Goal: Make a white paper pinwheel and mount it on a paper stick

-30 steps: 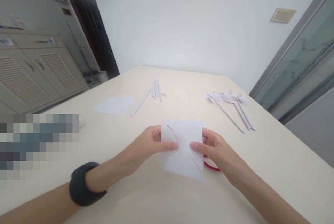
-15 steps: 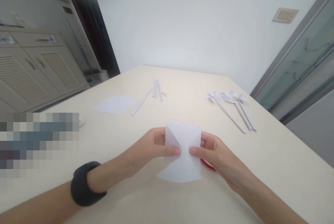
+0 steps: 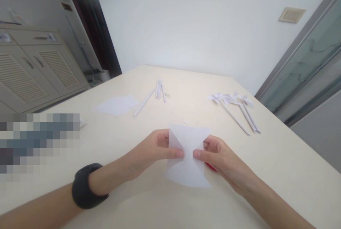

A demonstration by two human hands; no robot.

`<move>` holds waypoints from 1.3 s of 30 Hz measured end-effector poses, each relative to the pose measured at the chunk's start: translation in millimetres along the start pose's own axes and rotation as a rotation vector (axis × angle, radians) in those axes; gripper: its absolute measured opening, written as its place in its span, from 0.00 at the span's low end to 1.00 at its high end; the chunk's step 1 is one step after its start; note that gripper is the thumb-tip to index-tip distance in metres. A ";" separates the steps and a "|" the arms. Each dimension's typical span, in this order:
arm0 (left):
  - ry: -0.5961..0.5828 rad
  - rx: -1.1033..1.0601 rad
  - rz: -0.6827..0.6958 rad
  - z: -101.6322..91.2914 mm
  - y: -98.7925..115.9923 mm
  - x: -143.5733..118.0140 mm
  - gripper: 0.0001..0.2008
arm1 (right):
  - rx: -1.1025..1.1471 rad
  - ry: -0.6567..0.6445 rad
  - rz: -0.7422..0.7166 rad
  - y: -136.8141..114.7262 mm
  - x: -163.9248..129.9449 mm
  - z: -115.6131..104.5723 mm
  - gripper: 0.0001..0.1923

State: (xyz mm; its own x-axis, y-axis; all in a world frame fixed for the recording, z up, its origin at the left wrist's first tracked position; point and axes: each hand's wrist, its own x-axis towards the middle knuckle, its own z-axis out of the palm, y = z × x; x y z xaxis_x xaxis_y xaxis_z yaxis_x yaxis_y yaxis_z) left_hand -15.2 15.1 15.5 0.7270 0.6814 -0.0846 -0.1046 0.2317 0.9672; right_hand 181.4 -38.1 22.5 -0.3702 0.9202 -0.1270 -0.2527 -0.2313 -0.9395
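Note:
Between my two hands is a white sheet of paper (image 3: 188, 172), held up over the table with flaps at its left and right sides. My left hand (image 3: 162, 147) pinches the left side, thumb in front near the middle and fingers behind. Opposite it, my right hand (image 3: 213, 152) grips the right side the same way, its thumb tip close to the left one. A red object (image 3: 210, 166) shows partly under my right hand; the paper and hand hide the rest of it. Thin light pieces (image 3: 181, 122) lie just beyond the paper's top edge.
Several paper pinwheels on sticks (image 3: 236, 111) lie at the right. Several white paper sticks (image 3: 159, 89) and one longer stick (image 3: 144, 103) lie farther back, beside small thin bits (image 3: 167, 95). White paper sheets (image 3: 117, 105) rest at the left. A wall stands behind the table (image 3: 128, 207).
The paper's right side has shifted, so its upper and lower right corners now stick out farther to the right. Both hands keep their grip in nearly the same place.

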 end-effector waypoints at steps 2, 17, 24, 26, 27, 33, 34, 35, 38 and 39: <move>-0.004 -0.003 -0.002 0.0 -0.2 0.1 0.18 | 0.003 -0.001 0.001 0.4 -0.4 -0.2 0.16; 0.001 0.002 -0.014 4.9 -1.7 1.9 0.18 | -0.003 -0.032 -0.021 1.6 -0.7 1.7 0.16; -0.048 -0.003 -0.016 1.9 -5.7 2.4 0.19 | -0.004 -0.033 -0.018 2.1 0.0 3.6 0.17; -0.049 -0.010 -0.010 1.6 -6.7 2.4 0.19 | -0.003 -0.031 -0.012 2.2 0.1 3.3 0.17; -0.045 -0.017 -0.007 1.6 -7.1 2.5 0.19 | -0.004 -0.028 -0.009 2.2 0.2 3.1 0.17; -0.047 -0.030 -0.007 2.8 -5.1 2.7 0.19 | -0.016 0.008 0.005 -1.6 -1.5 4.7 0.18; -0.036 -0.033 -0.010 3.3 -3.5 2.6 0.18 | -0.023 0.029 0.023 -2.8 -1.8 5.5 0.18; -0.022 -0.038 -0.016 3.9 -1.5 2.4 0.18 | -0.026 0.055 0.043 -4.1 -2.1 6.3 0.19; 0.051 -0.032 -0.031 5.9 5.9 2.3 0.17 | -0.017 0.123 0.044 -7.4 -2.1 8.0 0.19; 0.077 -0.024 -0.034 6.5 8.0 2.4 0.17 | -0.014 0.139 0.030 -8.1 -1.9 8.3 0.19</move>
State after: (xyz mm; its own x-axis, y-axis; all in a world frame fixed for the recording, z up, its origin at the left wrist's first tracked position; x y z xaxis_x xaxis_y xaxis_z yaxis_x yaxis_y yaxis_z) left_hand -10.0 14.1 24.6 0.6764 0.7237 -0.1367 -0.0975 0.2720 0.9574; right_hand 176.8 -40.5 33.0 -0.2496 0.9481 -0.1971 -0.2308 -0.2559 -0.9388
